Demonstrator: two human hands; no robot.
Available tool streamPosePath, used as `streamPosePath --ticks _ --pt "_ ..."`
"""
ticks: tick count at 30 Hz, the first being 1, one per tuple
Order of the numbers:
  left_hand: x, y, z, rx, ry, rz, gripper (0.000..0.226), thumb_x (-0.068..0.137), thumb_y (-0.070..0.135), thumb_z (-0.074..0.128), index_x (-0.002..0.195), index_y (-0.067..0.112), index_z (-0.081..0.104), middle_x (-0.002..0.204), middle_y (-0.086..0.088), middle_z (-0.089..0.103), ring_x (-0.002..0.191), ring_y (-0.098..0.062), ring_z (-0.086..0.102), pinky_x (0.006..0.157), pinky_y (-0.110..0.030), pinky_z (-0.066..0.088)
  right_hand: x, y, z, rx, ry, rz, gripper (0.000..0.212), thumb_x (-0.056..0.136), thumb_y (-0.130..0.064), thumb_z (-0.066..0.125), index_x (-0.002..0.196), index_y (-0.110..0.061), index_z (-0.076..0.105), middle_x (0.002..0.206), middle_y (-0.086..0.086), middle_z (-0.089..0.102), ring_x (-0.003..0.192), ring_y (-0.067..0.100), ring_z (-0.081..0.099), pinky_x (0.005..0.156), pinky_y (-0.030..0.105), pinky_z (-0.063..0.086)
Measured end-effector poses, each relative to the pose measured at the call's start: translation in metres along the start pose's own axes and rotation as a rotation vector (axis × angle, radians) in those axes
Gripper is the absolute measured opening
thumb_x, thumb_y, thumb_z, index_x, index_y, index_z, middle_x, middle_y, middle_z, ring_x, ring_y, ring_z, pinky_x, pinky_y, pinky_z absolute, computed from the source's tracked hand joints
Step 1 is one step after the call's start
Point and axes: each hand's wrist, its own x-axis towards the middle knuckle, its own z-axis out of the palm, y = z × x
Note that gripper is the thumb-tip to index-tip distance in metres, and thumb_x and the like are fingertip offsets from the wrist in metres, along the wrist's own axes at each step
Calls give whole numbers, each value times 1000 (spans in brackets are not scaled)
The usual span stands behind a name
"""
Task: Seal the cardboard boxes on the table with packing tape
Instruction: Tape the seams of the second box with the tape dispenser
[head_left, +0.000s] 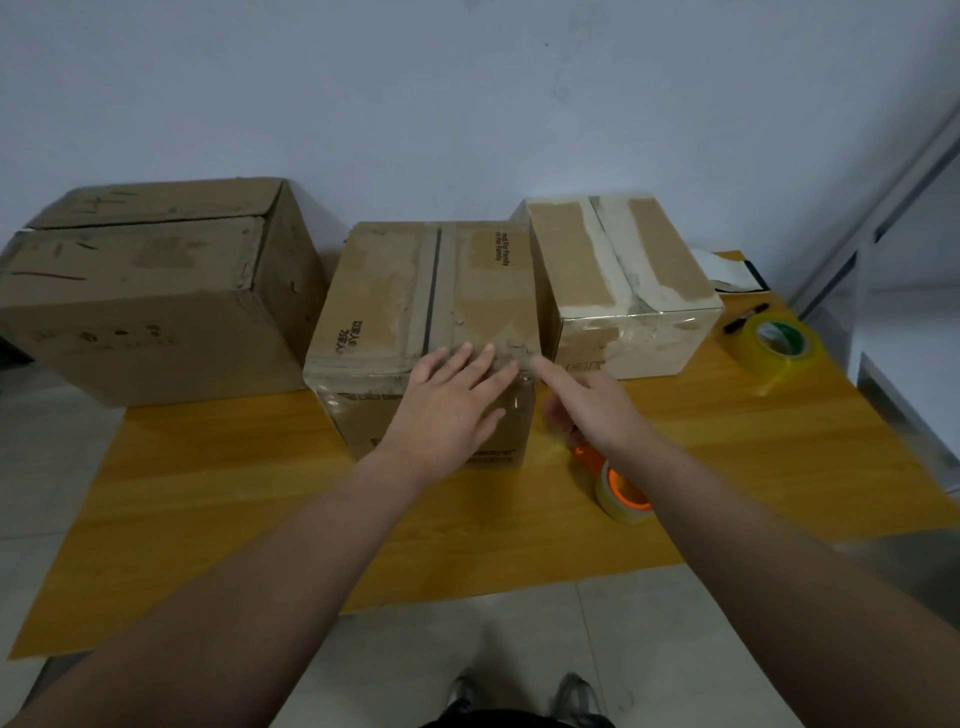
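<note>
Three cardboard boxes stand along the back of the yellow wooden table (234, 493). The middle box (405, 291) has tape along its top seam. My left hand (449, 402) lies flat with straight fingers over that box's front top edge. My right hand (584, 402) is beside the box's front right corner, its index finger stretched out to the corner. Its other fingers curl at the handle of an orange tape dispenser (621, 491) with a clear roll, which sits partly hidden under my wrist. The right box (623, 280) is taped shut. The large left box (156, 291) has closed flaps.
A spare roll of yellowish tape with a green core (782, 345) lies at the table's right side, a black marker (745, 317) behind it. A white and black sheet (727, 270) lies at the back right. A metal shelf frame (883, 208) stands to the right. The wall is close behind the boxes.
</note>
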Motion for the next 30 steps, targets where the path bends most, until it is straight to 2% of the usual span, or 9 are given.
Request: streamPosePath --ticks 2,6,11,16,18,20,22,24,30 --pt "-1 0 0 1 5 0 53 96 42 42 145 27 30 152 -3 31 140 -22 25 115 -43 9 -4 -3 4 160 -38 102 60 81 -69 53 76 -11 71 69 -2 71 55 9 63 49 19 47" --pt "-1 -5 0 36 -6 -11 55 97 44 38 147 26 25 153 4 26 141 -12 22 115 -41 4 1 -6 16 320 22 85 21 88 -31 66 79 -13 72 74 2 72 59 11 61 49 20 48" --pt "0 -8 -1 41 -21 -1 54 97 41 39 147 29 24 153 8 25 140 -8 23 115 -41 2 3 12 24 -2 152 -219 17 90 -27 62 73 -32 63 63 -16 64 58 -5 57 52 10 44" --pt "-1 -5 -3 33 -5 -1 54 96 40 42 146 27 26 152 7 27 140 -9 24 114 -39 1 5 19 22 -337 295 -455 22 89 -38 58 71 -26 53 68 -11 53 62 4 50 55 26 45" --pt "0 -6 -3 36 -3 19 56 96 41 40 147 24 23 153 5 26 141 -10 22 114 -35 -3 8 15 17 -326 388 -545 25 90 -46 48 85 -22 52 83 -8 51 76 6 48 66 25 42" --pt "-1 -8 -2 68 4 40 62 97 44 36 149 18 15 153 2 26 141 -10 20 113 -32 -6 15 8 16 -349 335 -565 42 96 -47 36 123 -20 51 128 -2 49 120 11 43 99 32 38" --pt "-4 -11 -3 108 31 11 67 96 47 34 149 13 9 153 -3 25 142 -12 18 114 -33 -5 24 7 23 -511 206 -604 54 100 -47 25 147 -22 28 156 -6 18 143 9 8 115 34 12" --pt "-10 -17 -2 125 36 -55 69 95 49 36 149 12 13 154 -4 23 143 -15 16 115 -36 -3 31 10 33 -603 158 -627 57 99 -48 22 148 -20 25 157 0 15 143 10 0 116 33 6" --pt "-19 -19 3 130 -15 -83 74 87 39 59 147 10 26 151 -8 31 141 -21 26 116 -40 11 48 27 40 -693 244 -758 51 87 -34 49 125 0 56 139 24 44 136 40 28 107 47 23"
